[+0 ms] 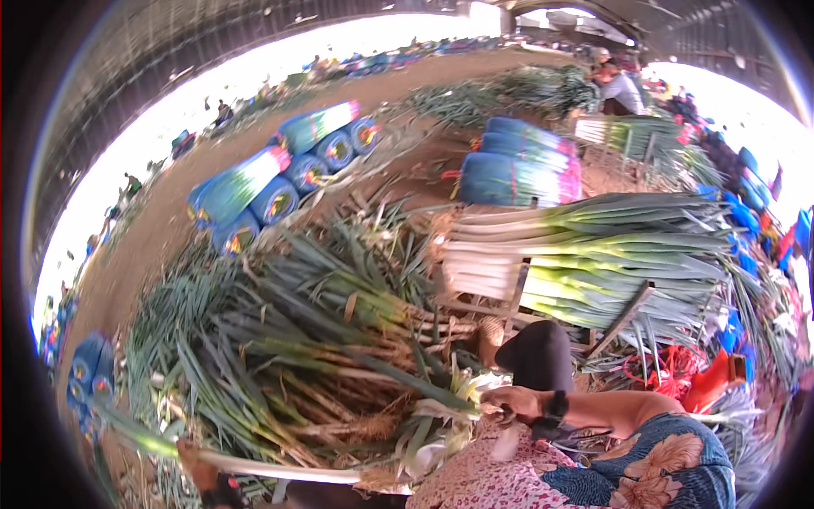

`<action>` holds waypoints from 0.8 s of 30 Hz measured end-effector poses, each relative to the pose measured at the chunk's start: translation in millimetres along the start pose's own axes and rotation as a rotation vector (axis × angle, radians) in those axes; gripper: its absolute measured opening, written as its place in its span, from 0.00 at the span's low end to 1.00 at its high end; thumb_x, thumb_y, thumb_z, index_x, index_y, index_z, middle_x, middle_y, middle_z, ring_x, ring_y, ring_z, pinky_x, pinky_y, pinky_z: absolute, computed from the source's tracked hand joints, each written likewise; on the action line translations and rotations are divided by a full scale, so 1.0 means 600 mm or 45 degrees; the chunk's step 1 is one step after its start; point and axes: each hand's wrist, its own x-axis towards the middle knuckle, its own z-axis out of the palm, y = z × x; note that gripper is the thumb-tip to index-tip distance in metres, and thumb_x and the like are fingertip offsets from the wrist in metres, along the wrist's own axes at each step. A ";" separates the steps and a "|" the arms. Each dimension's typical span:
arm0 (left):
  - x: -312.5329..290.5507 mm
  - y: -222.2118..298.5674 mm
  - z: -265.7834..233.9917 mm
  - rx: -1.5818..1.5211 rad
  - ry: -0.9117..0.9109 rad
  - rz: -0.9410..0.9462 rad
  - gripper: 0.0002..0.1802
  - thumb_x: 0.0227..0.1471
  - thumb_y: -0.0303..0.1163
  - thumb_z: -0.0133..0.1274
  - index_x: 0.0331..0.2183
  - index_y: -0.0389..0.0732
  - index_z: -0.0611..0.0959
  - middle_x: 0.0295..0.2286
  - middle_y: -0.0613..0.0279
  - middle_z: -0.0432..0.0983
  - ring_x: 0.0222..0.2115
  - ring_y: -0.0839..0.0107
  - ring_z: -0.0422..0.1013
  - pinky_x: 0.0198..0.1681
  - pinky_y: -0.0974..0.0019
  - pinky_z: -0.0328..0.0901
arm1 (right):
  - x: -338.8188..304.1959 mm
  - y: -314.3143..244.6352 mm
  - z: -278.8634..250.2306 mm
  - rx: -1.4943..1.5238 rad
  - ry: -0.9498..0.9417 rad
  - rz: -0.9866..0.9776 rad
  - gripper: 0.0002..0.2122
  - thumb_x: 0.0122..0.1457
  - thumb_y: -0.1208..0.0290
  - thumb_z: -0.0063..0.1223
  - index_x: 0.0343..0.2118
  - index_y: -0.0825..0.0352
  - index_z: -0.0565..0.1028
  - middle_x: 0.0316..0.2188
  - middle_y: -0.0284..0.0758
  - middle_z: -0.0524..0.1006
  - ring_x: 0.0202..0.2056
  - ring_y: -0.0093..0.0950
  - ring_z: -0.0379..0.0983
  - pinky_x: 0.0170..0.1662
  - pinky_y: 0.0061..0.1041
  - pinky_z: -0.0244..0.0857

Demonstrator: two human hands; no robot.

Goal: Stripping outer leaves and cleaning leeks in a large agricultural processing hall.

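Our left grip [197,467] is closed round a long white-and-green leek [284,468], which crosses the near edge of a heap of loose, dark-green-leaved leeks [326,310]; whether our curled right grip [515,402] holds anything, we cannot tell. Any markings on the blue-wrapped cylindrical bundles [509,176] blur beyond reading.

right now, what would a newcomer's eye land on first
Probably the neat stack of white-and-green leeks right of centre, then the tangled heap of leeks left of it. Blue bundles lie beyond both, and at lower left the left hand holds one long leek.
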 end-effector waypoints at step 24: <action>-0.149 0.211 0.360 -0.996 -0.027 -0.190 0.28 0.51 0.63 0.40 0.37 0.47 0.68 0.18 0.70 0.56 0.16 0.77 0.53 0.20 0.71 0.53 | 0.267 0.020 0.223 -0.531 -0.134 -0.302 0.17 0.55 0.70 0.54 0.47 0.68 0.69 0.32 0.27 0.74 0.30 0.13 0.67 0.33 0.14 0.64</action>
